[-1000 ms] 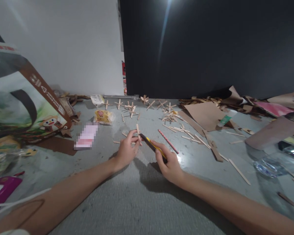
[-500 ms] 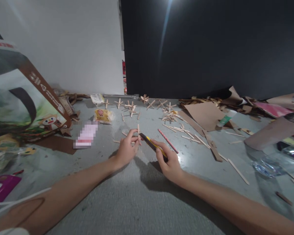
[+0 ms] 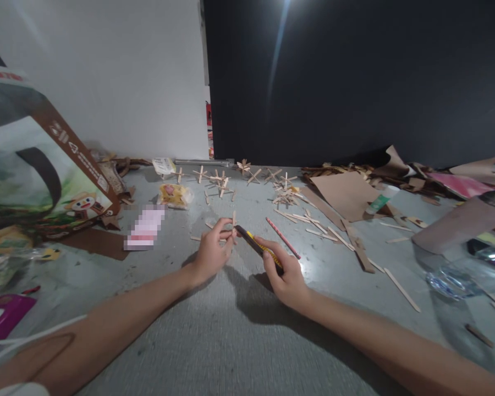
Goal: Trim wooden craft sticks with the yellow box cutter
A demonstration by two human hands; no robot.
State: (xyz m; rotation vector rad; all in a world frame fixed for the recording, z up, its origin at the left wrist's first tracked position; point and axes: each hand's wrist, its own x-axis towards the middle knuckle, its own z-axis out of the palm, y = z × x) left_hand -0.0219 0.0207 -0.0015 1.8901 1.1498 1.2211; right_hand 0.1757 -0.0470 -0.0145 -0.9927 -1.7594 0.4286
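Note:
Between the fingertips of my left hand [image 3: 214,248] a short wooden craft stick [image 3: 234,219] stands upright. My right hand [image 3: 286,272] is closed around a black and yellow utility knife [image 3: 258,246], its front end touching or very near the stick by my left fingers. More pale sticks [image 3: 197,238] lie just behind my left hand, partly covered by it. A red patterned pencil [image 3: 283,237] rests on the table beyond my right hand. Whether the knife's blade is out is too small to tell.
Small crossed-stick pieces [image 3: 223,184] stand at the back of the grey table [image 3: 190,346]. Loose sticks [image 3: 313,220], brown cardboard [image 3: 346,192] and a glue stick [image 3: 381,202] lie to the right. At left are a large printed bag [image 3: 78,181] and a yellow packet [image 3: 174,195].
Both hands keep nearly the same place and grip. The upright stick and the knife's front end have shifted very slightly.

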